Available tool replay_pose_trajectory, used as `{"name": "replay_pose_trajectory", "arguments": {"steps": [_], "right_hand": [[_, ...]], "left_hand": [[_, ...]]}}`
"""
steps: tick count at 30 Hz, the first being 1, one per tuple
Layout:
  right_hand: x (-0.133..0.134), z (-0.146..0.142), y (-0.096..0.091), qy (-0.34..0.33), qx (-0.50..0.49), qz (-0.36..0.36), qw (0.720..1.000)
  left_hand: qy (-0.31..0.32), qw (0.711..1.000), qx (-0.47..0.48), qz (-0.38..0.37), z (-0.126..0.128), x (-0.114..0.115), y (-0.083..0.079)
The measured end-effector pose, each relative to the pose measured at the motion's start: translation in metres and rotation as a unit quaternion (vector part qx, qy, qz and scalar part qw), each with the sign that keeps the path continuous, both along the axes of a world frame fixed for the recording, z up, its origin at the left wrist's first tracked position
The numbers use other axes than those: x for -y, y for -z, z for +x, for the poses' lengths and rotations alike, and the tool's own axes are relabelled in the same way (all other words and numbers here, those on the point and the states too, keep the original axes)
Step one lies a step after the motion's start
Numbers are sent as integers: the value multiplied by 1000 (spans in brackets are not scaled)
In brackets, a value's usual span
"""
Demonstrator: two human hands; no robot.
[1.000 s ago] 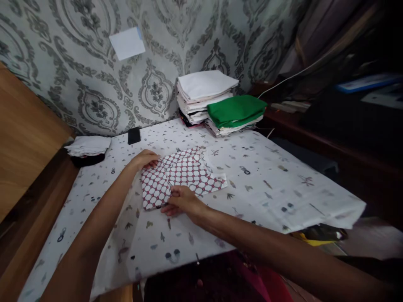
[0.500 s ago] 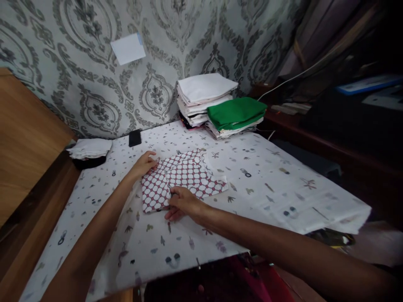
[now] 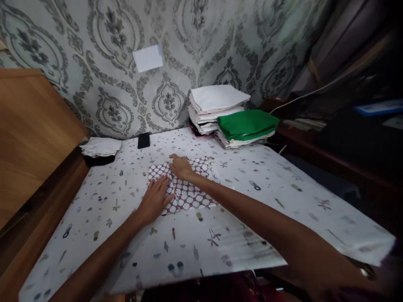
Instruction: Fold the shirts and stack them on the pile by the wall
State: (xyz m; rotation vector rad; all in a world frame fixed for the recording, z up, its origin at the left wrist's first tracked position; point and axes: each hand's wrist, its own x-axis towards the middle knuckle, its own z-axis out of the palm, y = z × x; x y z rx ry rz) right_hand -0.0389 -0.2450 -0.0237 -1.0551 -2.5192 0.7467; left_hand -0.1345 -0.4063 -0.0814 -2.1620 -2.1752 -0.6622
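Note:
A small folded shirt, white with a red-and-grey lattice pattern, lies flat on the printed white cloth. My left hand rests on its left part, palm down and fingers stretched out. Near the shirt's far edge, along the fold, my right hand presses from above; its index finger points left while the other fingers are partly hidden. The right forearm crosses over the shirt and covers part of its right side, where a pale neckline edge shows.
At the back stand a stack of folded white clothes and a pile topped by green cloth. A black phone lies near the wall. Far left are folded white and black clothes beside a wooden panel.
My right hand has moved from the shirt's near edge to its far edge. My left hand has come down from the far left corner to lie flat on the shirt. The view has shifted slightly.

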Motion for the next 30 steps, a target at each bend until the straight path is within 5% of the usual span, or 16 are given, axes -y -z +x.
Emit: {"name": "replay_pose_trajectory", "arguments": {"steps": [6,12,17,25,30], "right_hand": [[-10,-26,13,-15,-10,4,1000],[2,-25,14,-10,-69,9,998],[-1,-28,14,4,-120,-22,993],[-12,-35,25,34,-84,-42,995],[-13,-36,23,33,-73,-38,996]], "left_hand": [[-13,997,55,48,-12,-4,-3],[-125,978,158,54,-74,-50,-28],[-93,970,224,1,-100,-79,-28],[-106,993,53,-9,-103,-81,-19],[-125,992,26,-1,-104,-78,-19]]}}
